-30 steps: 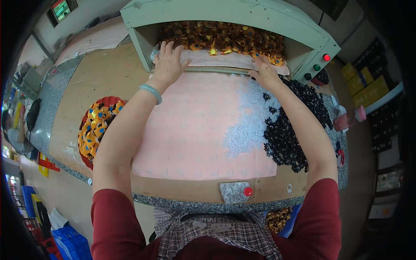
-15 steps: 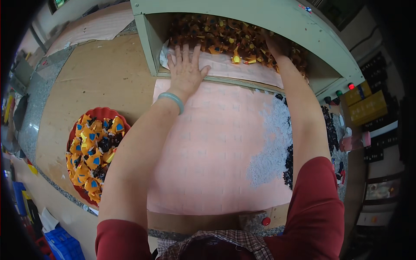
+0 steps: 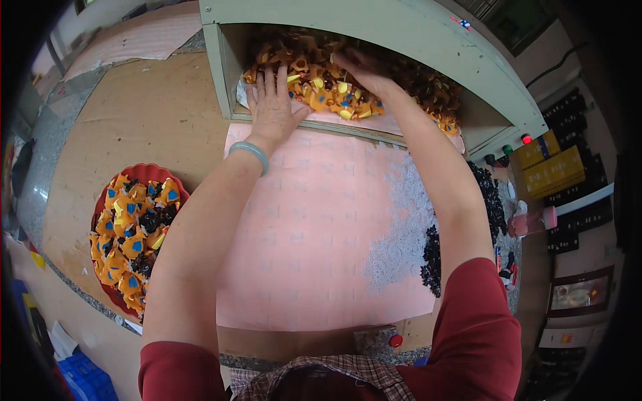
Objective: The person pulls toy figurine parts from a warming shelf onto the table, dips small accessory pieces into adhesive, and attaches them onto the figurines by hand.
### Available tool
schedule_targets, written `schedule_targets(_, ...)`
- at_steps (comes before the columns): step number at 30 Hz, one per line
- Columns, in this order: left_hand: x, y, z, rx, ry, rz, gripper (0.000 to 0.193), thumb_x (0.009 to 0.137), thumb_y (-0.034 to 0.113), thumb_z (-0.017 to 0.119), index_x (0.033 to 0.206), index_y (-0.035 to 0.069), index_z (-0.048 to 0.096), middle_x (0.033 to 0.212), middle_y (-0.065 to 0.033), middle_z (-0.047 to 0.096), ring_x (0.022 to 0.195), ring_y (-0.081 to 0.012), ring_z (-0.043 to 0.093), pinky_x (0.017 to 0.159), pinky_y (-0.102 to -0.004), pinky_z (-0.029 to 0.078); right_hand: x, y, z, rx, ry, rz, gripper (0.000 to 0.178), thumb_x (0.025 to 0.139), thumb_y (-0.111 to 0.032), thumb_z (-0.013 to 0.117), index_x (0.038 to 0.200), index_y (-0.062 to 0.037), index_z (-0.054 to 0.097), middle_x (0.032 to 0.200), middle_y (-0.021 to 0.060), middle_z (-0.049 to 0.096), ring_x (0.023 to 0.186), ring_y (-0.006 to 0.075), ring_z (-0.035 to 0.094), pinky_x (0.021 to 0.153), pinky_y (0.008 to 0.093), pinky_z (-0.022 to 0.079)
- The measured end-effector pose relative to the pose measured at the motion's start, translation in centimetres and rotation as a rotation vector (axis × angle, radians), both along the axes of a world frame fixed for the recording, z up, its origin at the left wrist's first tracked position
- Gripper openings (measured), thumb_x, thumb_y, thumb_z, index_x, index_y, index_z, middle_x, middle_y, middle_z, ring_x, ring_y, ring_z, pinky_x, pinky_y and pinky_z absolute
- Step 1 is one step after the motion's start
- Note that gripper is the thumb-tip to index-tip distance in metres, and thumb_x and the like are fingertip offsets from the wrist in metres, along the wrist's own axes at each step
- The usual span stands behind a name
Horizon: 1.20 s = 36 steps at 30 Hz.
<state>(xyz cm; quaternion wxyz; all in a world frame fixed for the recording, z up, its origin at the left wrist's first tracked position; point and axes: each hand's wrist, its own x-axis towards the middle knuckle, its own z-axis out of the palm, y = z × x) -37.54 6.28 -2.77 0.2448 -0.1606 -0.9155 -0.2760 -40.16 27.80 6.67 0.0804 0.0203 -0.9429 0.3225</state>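
A large heap of small orange plastic figures (image 3: 321,99) with yellow and blue parts lies inside a pale green box (image 3: 314,10) with an open front. Both my arms reach into that opening. My left hand (image 3: 273,110), a pale green bangle on its wrist, lies at the left end of the heap with fingers spread, touching the nearest figures. Deeper in, my right hand (image 3: 366,72) is behind the front part of the heap, its fingers stretched out and partly hidden in shadow. Neither hand appears to grip a figure.
A red scalloped bowl (image 3: 175,179) of orange and black pieces stands left of my left arm. On the pink sheet (image 3: 301,240), small white pieces (image 3: 398,234) and black pieces (image 3: 431,260) spread near my right arm. A red button (image 3: 396,341) sits at the front edge.
Orange figures have come forward toward the box's opening, covering much of the lining there. My right hand has moved left across the heap. The left hand stays near the left end.
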Motion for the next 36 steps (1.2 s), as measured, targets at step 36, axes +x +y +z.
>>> schedule_targets(36,-2.7,-0.6,7.1,0.190,-0.299,-0.226,0.072,0.084,0.070,0.050,0.137,0.021,0.049,0.124,-0.0179,0.061,0.121,-0.0360,0.053,0.103,-0.0425,0.040,4.5,-2.1,-4.1,0.035,0.075,-0.190,0.074,0.085,-0.073,0.042,0.140,-0.0237,0.049,0.140,0.0210,0.049,0.131,0.0376,0.044,0.107,0.0464,0.033)
